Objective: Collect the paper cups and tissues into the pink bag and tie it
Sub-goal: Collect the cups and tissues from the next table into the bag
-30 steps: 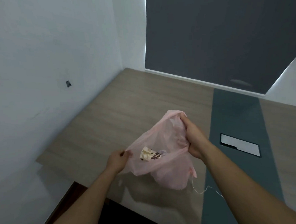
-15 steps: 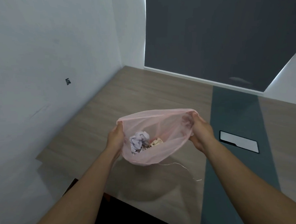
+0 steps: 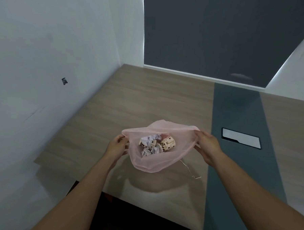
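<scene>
1. Wood-grain table (image 3: 147, 101).
2. Pink bag (image 3: 157, 162) above it, mouth spread; left hand (image 3: 116, 148), right hand (image 3: 207, 147) apart, pinching opposite rim edges.
3. Paper cups (image 3: 168, 143), tissues (image 3: 153, 138) inside; collecting apparently done.
4. Next: gather rim, tie.

— What did the room look like?
— A white wall (image 3: 39, 68) ran along the left, plain except for a small dark mark (image 3: 64, 81). It met a second white wall in the far corner.
— And straight ahead?
— A dark grey panel (image 3: 222, 32) filled the far side, with thin bright light showing along its left and lower edges.
— The furniture?
— A counter (image 3: 147, 101) in pale wood grain, crossed by a dull teal strip (image 3: 235, 114). A shiny rectangular plate (image 3: 241, 140) was set into that strip. Under the counter's near edge it was dark.
</scene>
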`<action>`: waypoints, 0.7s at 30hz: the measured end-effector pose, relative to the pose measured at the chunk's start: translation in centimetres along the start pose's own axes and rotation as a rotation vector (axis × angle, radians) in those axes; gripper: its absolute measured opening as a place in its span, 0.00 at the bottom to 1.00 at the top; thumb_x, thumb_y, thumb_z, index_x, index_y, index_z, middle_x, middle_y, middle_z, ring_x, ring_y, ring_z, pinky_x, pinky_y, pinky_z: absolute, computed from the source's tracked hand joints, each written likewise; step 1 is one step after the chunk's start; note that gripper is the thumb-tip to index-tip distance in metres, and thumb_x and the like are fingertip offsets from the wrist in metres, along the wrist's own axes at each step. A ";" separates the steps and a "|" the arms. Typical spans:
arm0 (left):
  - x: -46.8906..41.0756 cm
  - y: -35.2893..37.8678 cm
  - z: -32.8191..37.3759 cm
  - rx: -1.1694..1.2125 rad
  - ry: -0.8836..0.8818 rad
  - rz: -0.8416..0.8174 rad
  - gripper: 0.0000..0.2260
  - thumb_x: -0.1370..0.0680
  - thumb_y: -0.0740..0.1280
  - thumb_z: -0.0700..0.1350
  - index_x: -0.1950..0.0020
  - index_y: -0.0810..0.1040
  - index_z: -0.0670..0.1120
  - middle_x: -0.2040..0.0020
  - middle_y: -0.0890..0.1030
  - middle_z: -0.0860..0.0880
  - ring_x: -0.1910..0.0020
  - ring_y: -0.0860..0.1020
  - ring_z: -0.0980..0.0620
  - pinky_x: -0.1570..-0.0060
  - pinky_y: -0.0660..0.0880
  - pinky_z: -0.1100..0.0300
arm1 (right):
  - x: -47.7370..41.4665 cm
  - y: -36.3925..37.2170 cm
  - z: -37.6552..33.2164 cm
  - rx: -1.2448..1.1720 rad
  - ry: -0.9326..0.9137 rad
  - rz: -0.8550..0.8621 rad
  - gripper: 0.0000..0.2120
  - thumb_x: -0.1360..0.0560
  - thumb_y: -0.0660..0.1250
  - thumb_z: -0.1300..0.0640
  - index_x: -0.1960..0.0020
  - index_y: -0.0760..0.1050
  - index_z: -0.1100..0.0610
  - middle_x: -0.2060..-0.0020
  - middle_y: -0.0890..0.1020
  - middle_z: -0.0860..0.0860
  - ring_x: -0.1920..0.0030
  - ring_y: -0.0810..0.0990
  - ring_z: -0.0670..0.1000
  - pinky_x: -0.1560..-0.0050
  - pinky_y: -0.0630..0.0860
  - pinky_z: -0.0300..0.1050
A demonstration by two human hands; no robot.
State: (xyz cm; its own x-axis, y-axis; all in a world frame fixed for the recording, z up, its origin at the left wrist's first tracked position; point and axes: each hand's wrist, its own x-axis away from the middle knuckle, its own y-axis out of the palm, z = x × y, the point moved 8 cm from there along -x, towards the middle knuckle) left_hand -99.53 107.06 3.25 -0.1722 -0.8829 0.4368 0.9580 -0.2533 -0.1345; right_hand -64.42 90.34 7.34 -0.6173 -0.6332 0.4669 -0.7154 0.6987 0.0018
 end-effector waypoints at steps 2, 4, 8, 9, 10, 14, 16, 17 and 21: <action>0.6 -0.2 -0.3 -0.006 0.009 -0.011 0.09 0.13 0.65 0.44 0.36 0.83 0.45 0.46 0.87 0.44 0.55 0.83 0.48 0.52 0.80 0.52 | 0.0 -0.3 0.8 -0.005 0.004 -0.014 0.14 0.15 0.70 0.56 0.31 0.83 0.57 0.38 0.88 0.53 0.37 0.87 0.55 0.36 0.83 0.52; 1.2 -0.6 -0.9 -0.010 0.014 -0.019 0.10 0.13 0.65 0.43 0.34 0.82 0.46 0.44 0.87 0.43 0.53 0.83 0.47 0.51 0.80 0.52 | 0.4 -0.5 1.8 0.030 0.018 -0.031 0.19 0.15 0.71 0.53 0.26 0.80 0.56 0.33 0.86 0.52 0.32 0.84 0.55 0.27 0.79 0.57; 2.8 -1.6 -2.7 -0.061 0.002 -0.046 0.14 0.12 0.65 0.45 0.26 0.77 0.50 0.38 0.85 0.46 0.47 0.83 0.47 0.45 0.80 0.48 | 1.5 -1.1 4.4 0.118 0.081 -0.078 0.31 0.16 0.73 0.48 0.17 0.70 0.56 0.25 0.80 0.53 0.26 0.79 0.56 0.22 0.74 0.59; 3.3 -1.9 -3.2 -0.084 0.003 -0.041 0.16 0.12 0.65 0.46 0.24 0.76 0.50 0.39 0.84 0.47 0.46 0.83 0.47 0.43 0.80 0.47 | 1.8 -1.1 5.0 0.127 0.098 -0.102 0.33 0.16 0.74 0.48 0.16 0.68 0.56 0.24 0.79 0.53 0.25 0.78 0.57 0.21 0.73 0.59; 3.8 -2.2 -3.6 -0.109 0.005 -0.032 0.17 0.12 0.66 0.46 0.23 0.75 0.50 0.41 0.83 0.49 0.45 0.83 0.47 0.43 0.80 0.47 | 2.2 -1.2 5.6 0.138 0.110 -0.125 0.35 0.17 0.74 0.47 0.15 0.67 0.57 0.23 0.78 0.54 0.25 0.78 0.57 0.21 0.73 0.59; 6.6 -3.2 -5.9 -0.198 -0.024 -0.016 0.24 0.13 0.66 0.44 0.17 0.69 0.44 0.37 0.81 0.47 0.44 0.82 0.46 0.46 0.78 0.52 | 3.8 -1.3 7.5 0.173 0.144 -0.208 0.41 0.18 0.76 0.47 0.13 0.61 0.58 0.20 0.73 0.56 0.26 0.77 0.59 0.21 0.73 0.59; 8.4 -3.6 -7.2 -0.253 -0.031 -0.037 0.24 0.13 0.66 0.45 0.17 0.67 0.42 0.33 0.80 0.44 0.42 0.83 0.45 0.45 0.77 0.52 | 4.7 -1.3 8.5 0.198 0.159 -0.252 0.43 0.18 0.76 0.46 0.12 0.58 0.58 0.20 0.72 0.57 0.29 0.78 0.58 0.23 0.75 0.58; 9.5 -3.8 -7.8 -0.298 -0.024 -0.055 0.23 0.12 0.66 0.45 0.17 0.69 0.42 0.32 0.80 0.44 0.42 0.83 0.45 0.44 0.77 0.53 | 5.2 -1.3 9.0 0.211 0.165 -0.275 0.43 0.18 0.75 0.46 0.12 0.58 0.57 0.20 0.72 0.57 0.30 0.78 0.58 0.24 0.76 0.57; 14.4 -4.2 -10.0 -0.593 0.051 -0.185 0.18 0.12 0.67 0.49 0.23 0.78 0.47 0.31 0.83 0.49 0.40 0.84 0.52 0.41 0.79 0.61 | 8.8 -1.4 11.1 0.298 0.190 -0.366 0.37 0.18 0.75 0.44 0.15 0.65 0.56 0.24 0.76 0.56 0.31 0.80 0.57 0.27 0.78 0.55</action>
State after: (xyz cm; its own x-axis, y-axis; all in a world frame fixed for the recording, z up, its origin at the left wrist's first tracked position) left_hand -108.30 91.43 1.26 -0.3476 -0.8175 0.4591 0.6235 -0.5673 -0.5380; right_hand -72.48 80.13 1.60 -0.2577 -0.7275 0.6358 -0.9531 0.2995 -0.0435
